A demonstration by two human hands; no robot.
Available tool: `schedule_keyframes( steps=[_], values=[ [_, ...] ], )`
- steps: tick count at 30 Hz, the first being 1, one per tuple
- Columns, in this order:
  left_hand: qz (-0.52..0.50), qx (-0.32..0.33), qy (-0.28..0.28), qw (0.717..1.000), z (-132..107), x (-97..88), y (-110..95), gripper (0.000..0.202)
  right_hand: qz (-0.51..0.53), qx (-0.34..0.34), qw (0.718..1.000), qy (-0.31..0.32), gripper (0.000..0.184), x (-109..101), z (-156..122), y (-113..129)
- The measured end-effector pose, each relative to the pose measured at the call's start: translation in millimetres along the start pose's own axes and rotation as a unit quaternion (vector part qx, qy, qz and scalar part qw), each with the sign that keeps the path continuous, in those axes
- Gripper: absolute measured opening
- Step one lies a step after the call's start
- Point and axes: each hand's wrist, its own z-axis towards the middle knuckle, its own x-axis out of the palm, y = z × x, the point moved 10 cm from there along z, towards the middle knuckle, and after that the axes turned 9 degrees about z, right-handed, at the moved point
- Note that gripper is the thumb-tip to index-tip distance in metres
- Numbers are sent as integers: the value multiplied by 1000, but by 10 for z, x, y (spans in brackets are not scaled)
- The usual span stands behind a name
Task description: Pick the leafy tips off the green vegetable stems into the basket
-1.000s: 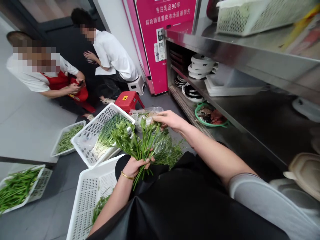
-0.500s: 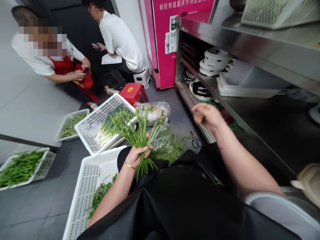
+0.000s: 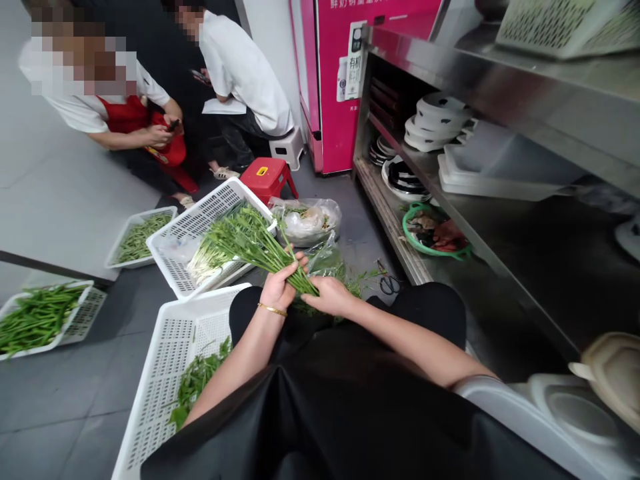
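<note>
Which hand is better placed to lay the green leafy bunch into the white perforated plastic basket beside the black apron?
Probably the left hand: it grips the bunch by its stems and is nearer the basket. The right hand is at the stem ends, farther away.

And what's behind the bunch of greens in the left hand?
Behind the bunch of greens sits a white basket with green onions inside. The bunch of greens covers part of the green onions and the basket's near rim; anything else there cannot be seen.
</note>
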Motion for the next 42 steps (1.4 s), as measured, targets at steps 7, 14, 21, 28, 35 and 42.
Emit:
schedule_keyframes(
  steps=[7, 14, 21, 28, 35, 42],
  values=[
    [43, -50, 117, 991, -221, 143, 112, 67, 266, 13, 956, 123, 35, 330, -117, -69],
    [95, -95, 129, 982, -333, 51, 249, 69, 161, 46, 984, 64, 29, -226, -91, -13],
    [140, -124, 185, 965, -423, 273, 279, 65, 362, 41, 925, -108, 31, -820, 239, 90],
    [136, -135, 138, 972, -493, 146, 308, 70, 395, -8, 897, -200, 27, -1147, -50, 24],
    [150, -88, 122, 977, -547, 162, 227, 76, 408, -48, 890, -196, 25, -1119, -115, 184],
    [242, -63, 91, 964, -664, 73, 202, 70, 418, -62, 879, -222, 25, -1217, -189, 188]
  ],
)
